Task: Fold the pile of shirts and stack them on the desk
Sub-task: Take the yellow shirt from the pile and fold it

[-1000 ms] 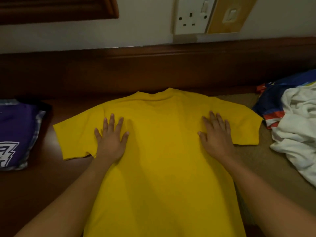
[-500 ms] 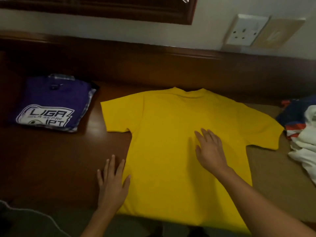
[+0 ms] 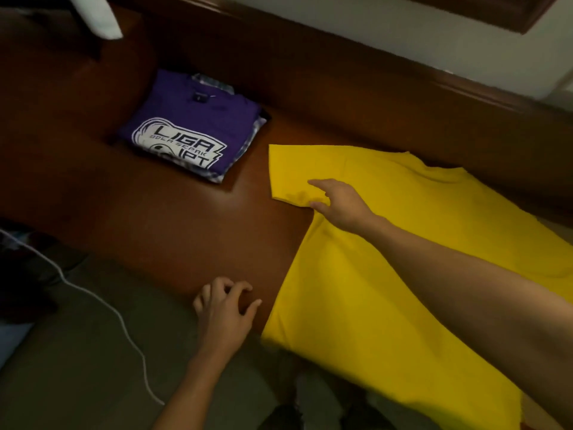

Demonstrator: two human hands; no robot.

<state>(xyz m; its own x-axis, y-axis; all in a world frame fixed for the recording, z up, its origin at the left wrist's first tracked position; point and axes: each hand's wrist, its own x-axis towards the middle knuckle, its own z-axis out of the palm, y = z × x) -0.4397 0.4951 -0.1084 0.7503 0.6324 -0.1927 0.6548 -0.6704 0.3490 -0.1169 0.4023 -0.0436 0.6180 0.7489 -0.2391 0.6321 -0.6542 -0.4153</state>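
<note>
The yellow shirt (image 3: 356,305) is lying flat and smooth on the brown wood desk (image 3: 186,228), back side up. The cloth is looking soft and matte, w/ almost no wrinkles. Its bottom part is hanging over the near edge of the desk. The short sleeve (image 3: 291,169) is spreading out to the left as a flat, approx. square flap.

The right hand (image 3: 341,203) is reaching across the shirt and resting where this sleeve is joining the body. The fingers are not closing on anything: the index finger is stretching out over the sleeve and the thumb is lying apart from it, at the sleeve's lower hem. If the thumb is going under the cloth, I cannot tell.

The left hand (image 3: 224,305) is hovering at the near desk edge, just beside the shirt's left side but not touching it. Its fingers are bending loosely and holding nothing.

Well apart, at the back left, a folded purple shirt (image 3: 198,116) w/ a white print is sitting on top of a checked cloth (image 3: 248,144). A thin white cable (image 3: 93,297) is running over the grey floor (image 3: 77,367).
</note>
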